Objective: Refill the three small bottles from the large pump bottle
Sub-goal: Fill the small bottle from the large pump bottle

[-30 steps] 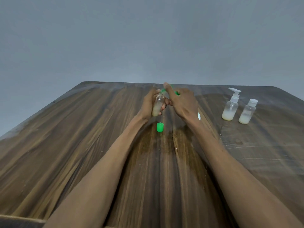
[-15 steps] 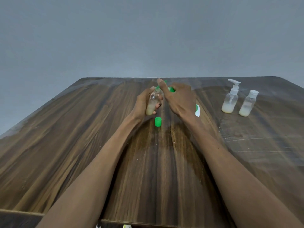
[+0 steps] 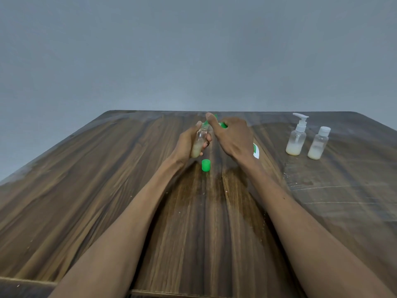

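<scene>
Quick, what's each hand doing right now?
Left hand: closed around small clear plastic bottle.
Right hand: closed on large bottle's green pump head.

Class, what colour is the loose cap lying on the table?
Bright green cap; head view.

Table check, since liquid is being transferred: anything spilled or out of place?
No clear spill. A loose green cap stands on the wooden table below the small bottle that the left hand holds. Pale scuffs or specks mark the surface near the two bottles at right.
</scene>
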